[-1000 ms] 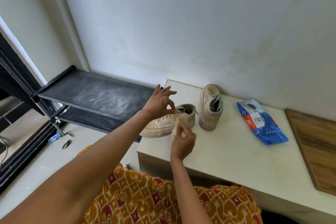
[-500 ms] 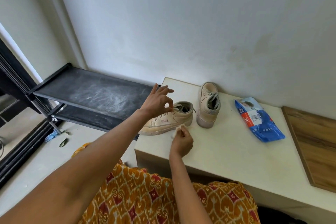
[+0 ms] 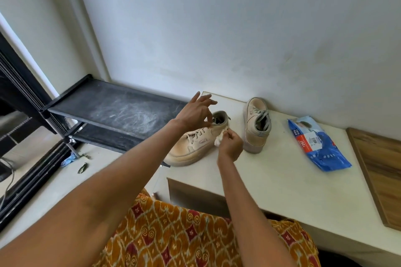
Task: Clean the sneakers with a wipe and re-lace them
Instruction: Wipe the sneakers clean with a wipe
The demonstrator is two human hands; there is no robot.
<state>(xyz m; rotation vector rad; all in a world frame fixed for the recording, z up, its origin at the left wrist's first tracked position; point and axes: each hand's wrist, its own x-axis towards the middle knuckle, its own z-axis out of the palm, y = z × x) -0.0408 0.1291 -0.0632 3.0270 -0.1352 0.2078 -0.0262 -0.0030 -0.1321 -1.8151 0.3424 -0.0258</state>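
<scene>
Fingers (image 3: 230, 136) pinch wipe (image 3: 219, 139) against sneaker (image 3: 191, 145); left hand (image 3: 196, 112) pinches its collar.

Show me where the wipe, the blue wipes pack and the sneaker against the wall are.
wipe (image 3: 219, 139), head view, on the crumpled white bunch.
blue wipes pack (image 3: 323, 151), head view, on its blue middle.
sneaker against the wall (image 3: 254, 134), head view, on its side panel.

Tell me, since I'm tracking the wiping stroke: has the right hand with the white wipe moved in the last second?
Yes. Right hand dipped, then returned up the near beige sneaker's side with the white wipe.
</scene>
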